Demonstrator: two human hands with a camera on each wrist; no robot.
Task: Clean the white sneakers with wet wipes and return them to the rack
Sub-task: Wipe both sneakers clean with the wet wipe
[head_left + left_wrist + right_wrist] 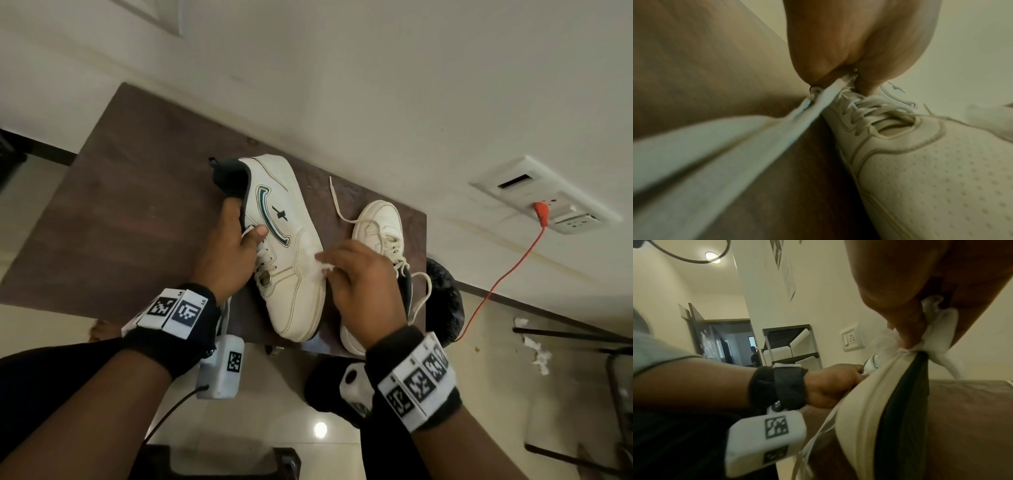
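A white sneaker point(287, 246) with a dark collar and a curved side stripe stands tilted on its edge on the dark brown table point(120, 192). My left hand point(229, 250) grips it at the collar, thumb on the tongue, fingers inside the opening. My right hand point(359, 284) pinches a crumpled white wet wipe point(323, 265) against the sneaker's side near the sole. In the right wrist view the wet wipe point(939, 331) sits bunched between fingertips on the sole edge. The left wrist view shows the sneaker's laces point(869, 110) and perforated toe. The second white sneaker point(380, 226) lies to the right, laces loose.
A black bag-lined bin point(443, 301) stands off the table's right corner. An orange cable point(496, 281) runs to a wall socket point(544, 198). Crumpled used wipes point(534, 346) lie on the floor. A shoe rack point(791, 345) stands by the wall in the right wrist view.
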